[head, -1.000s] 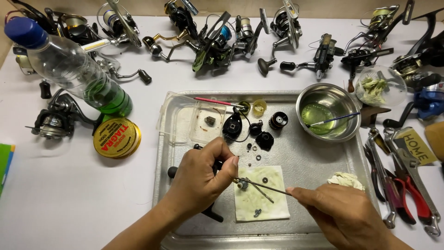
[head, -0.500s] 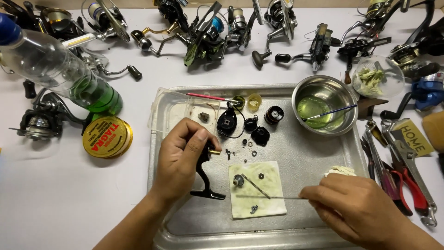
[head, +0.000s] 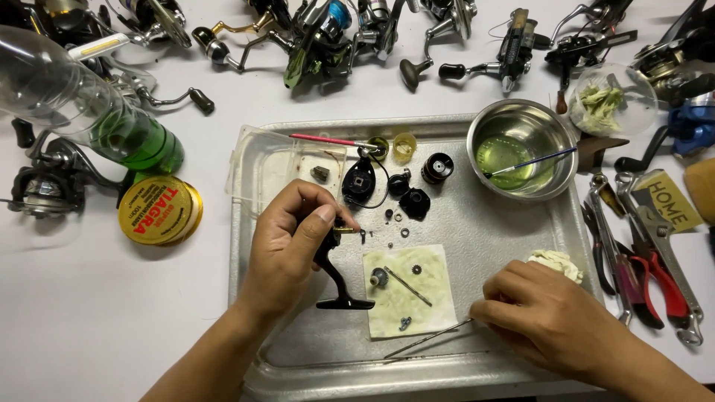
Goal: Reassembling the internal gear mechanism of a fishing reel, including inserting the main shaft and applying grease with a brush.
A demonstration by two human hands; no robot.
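Black reel body [head: 337,274], glossy with a flat foot, is over the metal tray [head: 491,223], pinched in the closed fingers of the left hand [head: 287,249]. Far left lies a clear plastic bottle [head: 82,112] with green liquid, near a round yellow tin [head: 159,211]. Right of the reel body, a stained paper square [head: 410,286] carries small gears. The right hand [head: 547,320] is curled around thin steel tweezers [head: 426,340]. Behind it stands a shiny steel bowl [head: 521,145].
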